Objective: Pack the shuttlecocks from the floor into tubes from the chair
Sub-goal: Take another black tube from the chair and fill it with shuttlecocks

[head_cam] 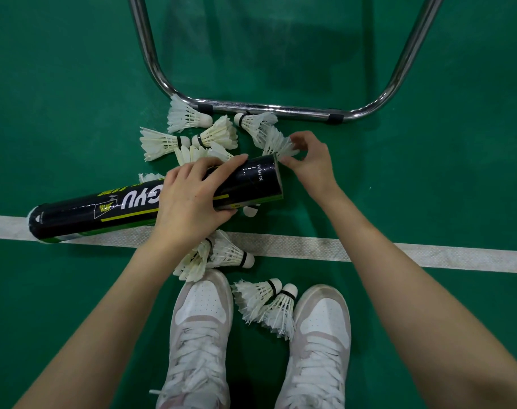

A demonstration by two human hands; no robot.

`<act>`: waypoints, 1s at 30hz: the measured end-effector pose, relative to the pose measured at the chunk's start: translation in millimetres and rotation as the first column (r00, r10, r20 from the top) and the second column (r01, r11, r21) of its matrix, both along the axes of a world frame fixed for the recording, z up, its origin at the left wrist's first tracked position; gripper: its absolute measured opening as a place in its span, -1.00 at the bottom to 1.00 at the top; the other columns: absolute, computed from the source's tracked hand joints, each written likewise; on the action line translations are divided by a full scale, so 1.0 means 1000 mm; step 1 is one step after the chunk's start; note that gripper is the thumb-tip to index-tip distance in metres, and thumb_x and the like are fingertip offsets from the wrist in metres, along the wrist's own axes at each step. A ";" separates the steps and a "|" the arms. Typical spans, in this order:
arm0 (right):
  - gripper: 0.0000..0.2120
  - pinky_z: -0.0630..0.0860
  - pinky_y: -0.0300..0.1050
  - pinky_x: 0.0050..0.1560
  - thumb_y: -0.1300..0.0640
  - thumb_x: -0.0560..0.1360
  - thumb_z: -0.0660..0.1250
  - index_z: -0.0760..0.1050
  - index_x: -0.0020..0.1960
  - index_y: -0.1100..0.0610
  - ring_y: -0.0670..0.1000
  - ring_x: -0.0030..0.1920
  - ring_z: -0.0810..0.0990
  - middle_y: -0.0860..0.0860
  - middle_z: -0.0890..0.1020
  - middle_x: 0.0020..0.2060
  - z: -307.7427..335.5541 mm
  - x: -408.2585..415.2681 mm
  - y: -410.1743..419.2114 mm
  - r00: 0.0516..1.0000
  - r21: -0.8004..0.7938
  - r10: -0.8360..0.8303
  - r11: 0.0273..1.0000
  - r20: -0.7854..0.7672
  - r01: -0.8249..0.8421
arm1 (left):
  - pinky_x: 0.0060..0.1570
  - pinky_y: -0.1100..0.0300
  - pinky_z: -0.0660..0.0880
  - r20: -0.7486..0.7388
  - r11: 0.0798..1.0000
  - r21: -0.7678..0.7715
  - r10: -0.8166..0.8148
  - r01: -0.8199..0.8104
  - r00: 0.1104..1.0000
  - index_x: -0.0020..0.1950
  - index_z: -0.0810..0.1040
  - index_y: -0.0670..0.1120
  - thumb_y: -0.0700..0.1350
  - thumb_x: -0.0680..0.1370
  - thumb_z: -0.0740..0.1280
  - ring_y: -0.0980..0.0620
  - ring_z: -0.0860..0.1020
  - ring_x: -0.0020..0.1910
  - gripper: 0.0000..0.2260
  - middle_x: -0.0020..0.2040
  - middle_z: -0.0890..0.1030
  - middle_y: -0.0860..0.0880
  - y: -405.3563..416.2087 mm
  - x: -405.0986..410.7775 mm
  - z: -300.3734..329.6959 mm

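On the green floor (59, 84), just above the white court line (369, 250), the left hand (192, 199) grips a black shuttlecock tube (110, 212) around its middle, fingers curled over the top and thumb underneath. The tube lies nearly level, its capped end pointing toward nine o'clock and its open mouth toward three o'clock, where the words "PUSH IN" are printed. At that mouth the right hand (309, 160) pinches a white shuttlecock (276, 141) by its feathers, fingertips bent around it; whether the cork has already entered the tube is hard to tell, since the rim hides it.

More shuttlecocks lie loose around the tube. At twelve o'clock from the left hand a cluster (192, 131) of several rests on the floor, close to the chrome chair frame (266, 109), whose bent bar touches the floor and whose two legs run up out of view. One of them lies with its cork just beside the bar at about one o'clock. At six o'clock from the left hand two or three more (222, 255) lie over the white line, partly under the wrist. Between the two white sneakers (199, 320) at the bottom, a pair of shuttlecocks (266, 302) lies side by side, corks pointing toward one o'clock. Both bare forearms reach in from the lower corners.
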State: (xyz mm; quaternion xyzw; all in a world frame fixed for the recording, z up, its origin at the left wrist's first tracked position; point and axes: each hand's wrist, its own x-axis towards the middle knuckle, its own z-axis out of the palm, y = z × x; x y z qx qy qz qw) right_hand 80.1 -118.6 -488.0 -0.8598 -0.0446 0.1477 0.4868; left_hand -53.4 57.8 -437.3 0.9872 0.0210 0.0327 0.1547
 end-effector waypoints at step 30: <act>-0.90 0.49 -0.29 -0.07 0.25 0.48 0.36 0.48 -0.07 0.10 -0.06 -0.17 0.55 0.01 0.59 -0.22 0.082 -0.070 -0.035 0.969 0.331 -0.242 0.912 -0.039 0.241 | 0.16 -0.04 0.29 0.018 1.000 -0.014 0.003 -0.003 1.000 0.43 0.29 0.12 -0.04 0.32 0.50 -0.15 0.47 0.11 -0.28 0.16 0.50 -0.08 -0.005 0.000 0.002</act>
